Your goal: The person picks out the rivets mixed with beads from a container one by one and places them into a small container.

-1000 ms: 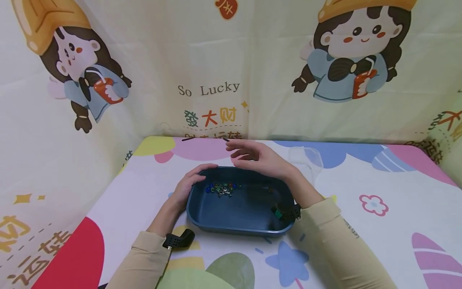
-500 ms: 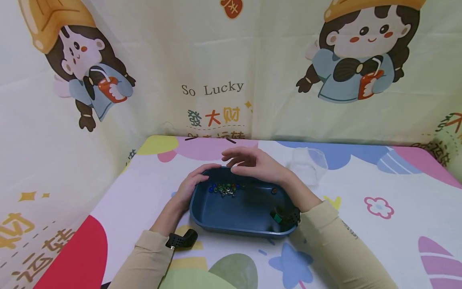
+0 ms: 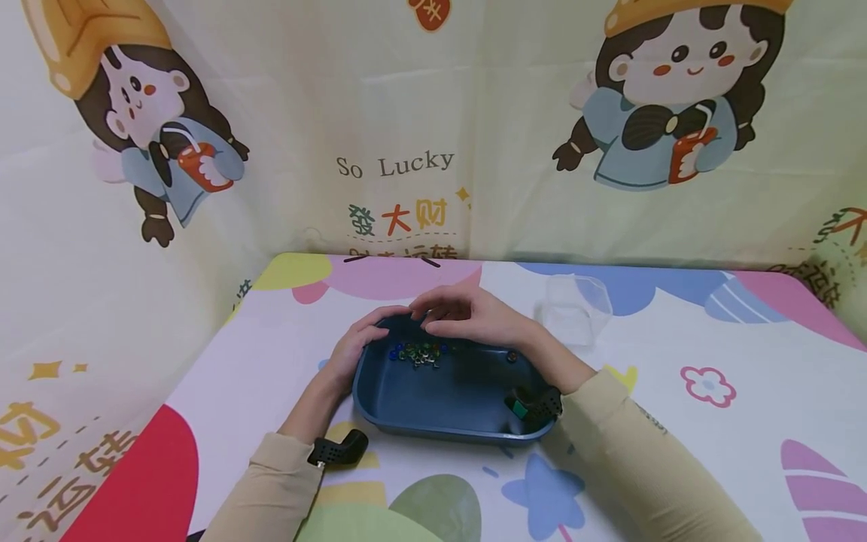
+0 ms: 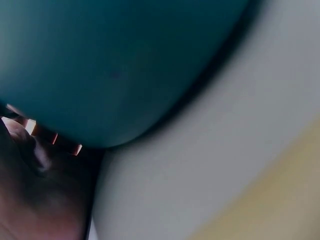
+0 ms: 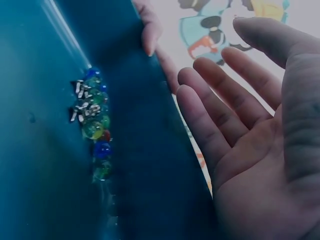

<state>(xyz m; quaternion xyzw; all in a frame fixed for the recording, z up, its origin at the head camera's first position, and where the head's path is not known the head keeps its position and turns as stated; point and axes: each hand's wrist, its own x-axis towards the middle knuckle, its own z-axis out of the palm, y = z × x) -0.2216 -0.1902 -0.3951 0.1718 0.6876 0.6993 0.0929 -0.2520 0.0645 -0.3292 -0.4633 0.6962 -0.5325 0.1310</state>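
Observation:
A dark blue tray (image 3: 433, 399) stands on the table. My left hand (image 3: 348, 350) grips its left end, thumb over the rim and fingers along the far corner. Above the far rim hangs my right hand (image 3: 477, 315), palm inward, fingers relaxed and slightly bent, with nothing in them. Glass marbles (image 5: 102, 149) in blue, green and red lie in a row along the tray's far wall. Beside them is a heap of small silvery metal pieces (image 5: 82, 110). One brownish round piece (image 3: 512, 356) lies apart near the far right corner. The left wrist view is mostly filled by the tray's outer wall (image 4: 115, 75).
Behind the tray to the right sits a clear plastic box (image 3: 576, 309). A colourful printed cloth (image 3: 677, 452) covers the table, and a printed curtain (image 3: 515, 150) hangs behind it. The wrist cameras (image 3: 339, 449) are strapped close to the tray.
My right hand has come down and nearer, from beyond the far rim to over it, with its fingertips further left. My left hand keeps its grip on the tray.

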